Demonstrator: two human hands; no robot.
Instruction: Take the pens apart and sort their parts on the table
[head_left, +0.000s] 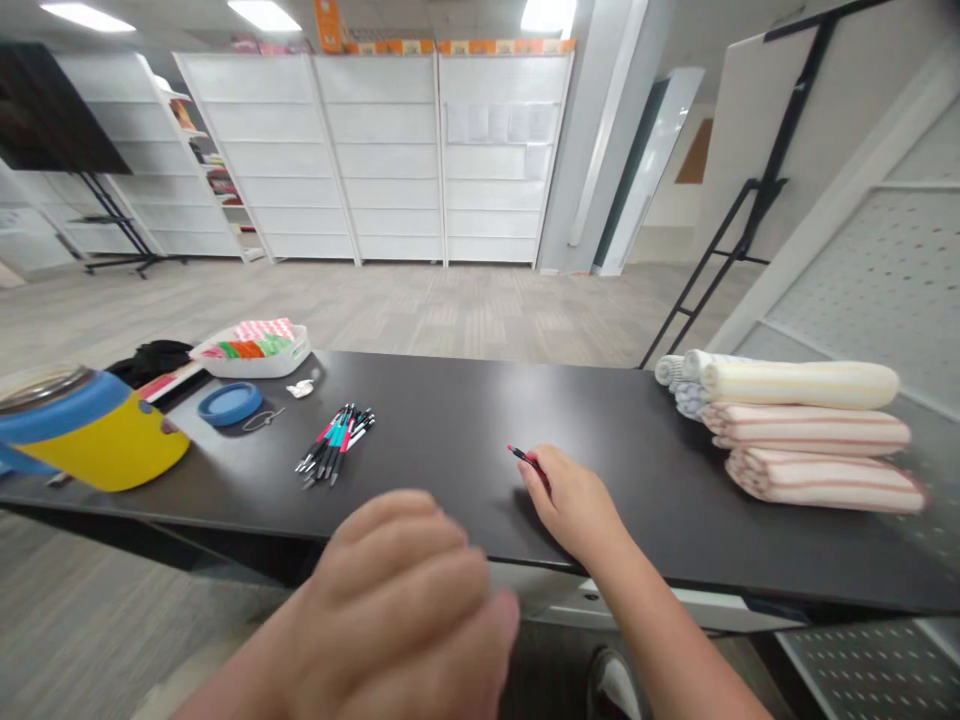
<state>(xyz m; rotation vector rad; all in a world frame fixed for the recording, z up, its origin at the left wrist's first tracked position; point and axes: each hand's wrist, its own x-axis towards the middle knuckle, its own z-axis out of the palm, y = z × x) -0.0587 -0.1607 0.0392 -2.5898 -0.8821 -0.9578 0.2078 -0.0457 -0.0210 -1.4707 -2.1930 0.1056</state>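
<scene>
My right hand (574, 500) rests at the table's middle, fingers closed around a black and pink pen (520, 454) whose end points up and to the left. Close to the camera is my left hand (401, 610), slightly blurred and raised in front of the table edge. Its fingers are curled into a fist, and the palm side is hidden. Beyond it, a loose pile of pens (337, 445) lies on the dark table (450, 410). Several of those pens are teal, pink, black and white.
At left are a yellow and blue jar (112, 435), a blue lid (229, 403), a crumpled white scrap (301, 388) and a white basket (255, 368) with colourful cloth. Rolled striped towels (817, 430) are stacked at right. White shelving (375, 160) stands behind.
</scene>
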